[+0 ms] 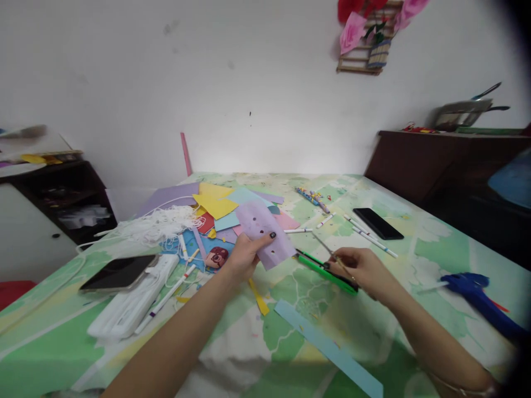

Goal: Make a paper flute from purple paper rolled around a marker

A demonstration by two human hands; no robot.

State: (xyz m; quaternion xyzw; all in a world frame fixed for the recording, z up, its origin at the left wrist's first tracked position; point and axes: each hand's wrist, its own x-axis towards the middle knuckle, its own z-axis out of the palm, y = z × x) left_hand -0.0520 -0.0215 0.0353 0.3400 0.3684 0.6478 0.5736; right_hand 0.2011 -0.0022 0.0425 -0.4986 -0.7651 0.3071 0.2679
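Lilac paper [282, 247]: smooth rectangular strip with small dark holes, held above the table, between its far and near edges.
Left hand [244, 256]: pinches the paper's side, thumb across its face.
Right hand [362, 270]: grips slim metal scissors [322, 241], tips near the paper.
Tablecloth [409, 301]: printed green-and-white.

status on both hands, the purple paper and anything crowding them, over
Left hand gripping purple paper, holes visible. Right hand holding slim metal tool, tip apart from paper. Green cutter crowding right hand.
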